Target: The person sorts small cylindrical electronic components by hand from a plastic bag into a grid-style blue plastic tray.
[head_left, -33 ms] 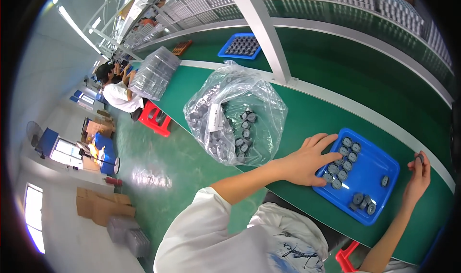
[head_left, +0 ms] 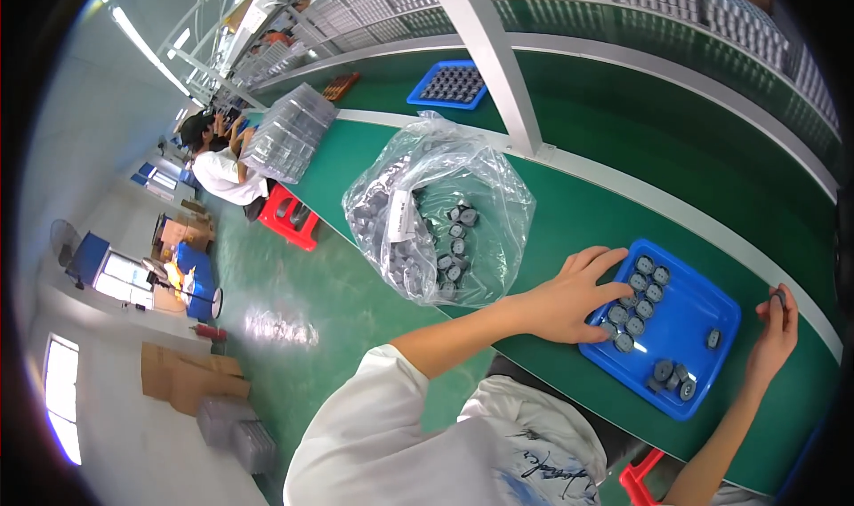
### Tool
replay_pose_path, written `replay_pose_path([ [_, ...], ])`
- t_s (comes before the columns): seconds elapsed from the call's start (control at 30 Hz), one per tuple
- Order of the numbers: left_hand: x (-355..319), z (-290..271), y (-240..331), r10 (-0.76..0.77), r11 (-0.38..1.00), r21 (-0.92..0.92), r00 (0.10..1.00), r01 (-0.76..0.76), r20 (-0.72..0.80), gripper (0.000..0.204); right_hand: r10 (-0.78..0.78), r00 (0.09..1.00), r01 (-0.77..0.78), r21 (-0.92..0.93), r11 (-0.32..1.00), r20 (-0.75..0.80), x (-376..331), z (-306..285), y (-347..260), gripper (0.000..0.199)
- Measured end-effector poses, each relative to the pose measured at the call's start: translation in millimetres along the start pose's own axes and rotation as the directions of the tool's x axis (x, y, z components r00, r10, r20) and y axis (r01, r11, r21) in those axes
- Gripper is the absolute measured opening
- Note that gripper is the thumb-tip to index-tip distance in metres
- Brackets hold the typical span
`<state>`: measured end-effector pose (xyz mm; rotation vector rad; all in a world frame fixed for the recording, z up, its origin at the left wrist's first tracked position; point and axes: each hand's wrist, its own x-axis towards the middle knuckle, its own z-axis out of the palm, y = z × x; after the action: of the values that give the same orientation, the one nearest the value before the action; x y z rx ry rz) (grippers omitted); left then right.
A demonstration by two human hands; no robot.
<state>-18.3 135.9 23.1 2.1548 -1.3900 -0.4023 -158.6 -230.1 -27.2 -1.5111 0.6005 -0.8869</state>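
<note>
1. Our right hand [head_left: 776, 332] pinched a small grey part [head_left: 779, 299], just right of the blue tray [head_left: 689, 306].
2. Our left hand [head_left: 583, 299] was open, fingers spread at the tray's left side, by two rows of grey parts [head_left: 644, 308] running far to near. We couldn't tell if it touched any.
3. The tray's right rim stood between our pinched part and those rows. The lone part [head_left: 713, 338] and near pile [head_left: 667, 374] were nearer our right hand.
4. Left of the tray sat a clear bag [head_left: 498, 248].
</note>
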Motion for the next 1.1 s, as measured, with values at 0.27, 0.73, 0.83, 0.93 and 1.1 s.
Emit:
replay_pose_path([
  [0.27,8,9,-9,0.102,0.99,-0.083,0.979,-0.118,-0.174,0.033,-0.029,0.999,0.03,-0.048,0.998,0.031,0,-1,-4,0.029],
  [0.73,9,17,-6,0.15,0.987,-0.024,0.972,-0.157,-0.181,0.022,-0.008,1.0,0.007,-0.128,0.992,-0.011,-11,1,-16,0.028],
  [0.83,6,14,-12,0.144,0.99,0.029,0.972,-0.141,-0.184,0.025,0.01,0.999,-0.004,-0.186,0.983,0.031,-8,5,-15,0.032],
  [0.93,9,5,-10,0.14,0.989,0.063,0.975,-0.131,-0.17,0.025,0.028,1.0,-0.026,-0.115,0.993,0.008,-8,22,-30,0.031],
  [1.1,11,8,-8,0.115,0.993,0.031,0.979,-0.111,-0.166,0.026,0.036,0.998,-0.035,-0.026,0.999,0.046,-9,24,-35,0.028],
])
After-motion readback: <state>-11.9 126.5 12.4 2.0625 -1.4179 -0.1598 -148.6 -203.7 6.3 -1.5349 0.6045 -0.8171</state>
